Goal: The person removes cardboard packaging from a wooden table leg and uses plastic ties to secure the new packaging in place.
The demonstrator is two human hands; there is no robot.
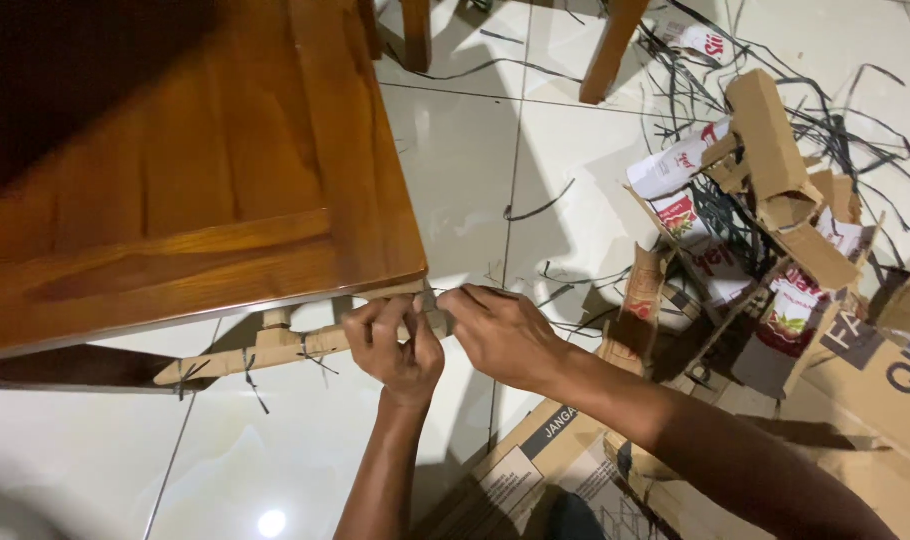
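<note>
A cardboard wrap [275, 352] is seen around a leg [275, 320] under the table [205, 180], already bound with thin black ties [247, 368] along its length. Its right end, just below the table's corner, is gripped by the left hand [395, 345], whose fingers are curled around it. A tie end there is pinched by the fingertips of the right hand [500, 330]. By judgement, the wrap is best kept pressed flat while the tie is drawn snug, so that no slack is left. Torn boxes [775, 250] and loose black strips [545, 208] are scattered on the tiled floor [455, 160] to the right.
</note>
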